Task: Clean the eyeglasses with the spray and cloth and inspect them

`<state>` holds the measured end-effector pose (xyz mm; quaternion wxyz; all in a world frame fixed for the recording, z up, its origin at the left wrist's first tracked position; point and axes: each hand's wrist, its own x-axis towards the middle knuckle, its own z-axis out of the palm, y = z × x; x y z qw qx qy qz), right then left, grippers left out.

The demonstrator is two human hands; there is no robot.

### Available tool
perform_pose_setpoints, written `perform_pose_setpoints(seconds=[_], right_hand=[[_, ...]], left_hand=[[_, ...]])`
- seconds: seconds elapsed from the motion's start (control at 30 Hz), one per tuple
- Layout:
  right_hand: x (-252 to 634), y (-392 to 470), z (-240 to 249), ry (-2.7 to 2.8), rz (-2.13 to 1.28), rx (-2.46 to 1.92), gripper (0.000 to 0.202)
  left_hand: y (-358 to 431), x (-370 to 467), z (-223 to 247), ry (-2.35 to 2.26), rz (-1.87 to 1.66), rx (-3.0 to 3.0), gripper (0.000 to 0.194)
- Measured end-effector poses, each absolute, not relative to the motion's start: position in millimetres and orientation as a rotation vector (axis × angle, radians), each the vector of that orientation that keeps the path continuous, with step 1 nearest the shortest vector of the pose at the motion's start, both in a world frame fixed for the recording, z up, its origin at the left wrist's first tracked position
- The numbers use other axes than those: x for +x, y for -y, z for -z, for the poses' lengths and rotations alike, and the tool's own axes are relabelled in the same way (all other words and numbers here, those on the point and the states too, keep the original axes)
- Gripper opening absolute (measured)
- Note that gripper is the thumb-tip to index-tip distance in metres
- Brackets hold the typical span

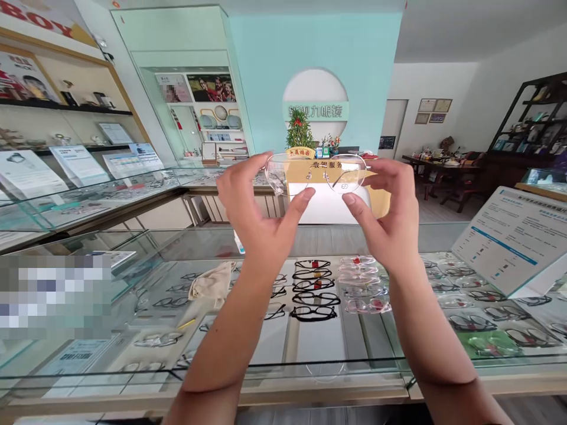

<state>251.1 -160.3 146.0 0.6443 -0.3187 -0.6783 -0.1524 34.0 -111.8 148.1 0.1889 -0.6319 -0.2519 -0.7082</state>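
A pair of thin metal-rimmed glasses (317, 166) is held up level above the glass counter, its clear lenses facing me. My left hand (261, 206) grips the left end of the frame, thumb near the lower rim and fingers at the outer edge. On the other side, my right hand (387, 206) pinches the right end the same way. Part of the folded temples shows through the lenses. Below the hands, a column of black-framed glasses (314, 298) and a column of pink and clear frames (364, 286) lie in the display.
The glass counter (336, 367) spans the front, with a beige cloth (212, 284) on the left and a printed sign (516, 239) standing on the right. Beyond are a yellow-and-white reception desk (381, 198), a plant (300, 128) and a dark shelf (531, 127).
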Motion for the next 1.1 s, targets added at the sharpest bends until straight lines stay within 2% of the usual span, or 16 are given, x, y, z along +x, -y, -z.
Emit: perform_pose_setpoints(seconds=[0.67, 0.8, 1.1], right_hand=[[255.4, 147.5, -136.3, 1.494, 0.415, -0.842, 0.046], [254.8, 147.6, -134.3, 1.495, 0.405, -0.837, 0.044], [255.6, 147.6, -133.8, 1.479, 0.337, -0.863, 0.043]], left_hand=[[83.5, 33.5, -137.1, 0.723, 1.916, -1.815, 0.062], [85.3, 38.7, -136.4, 0.681, 1.907, -1.772, 0.054], [78.8, 50.8, -128.7, 0.673, 2.052, -1.679, 0.053]])
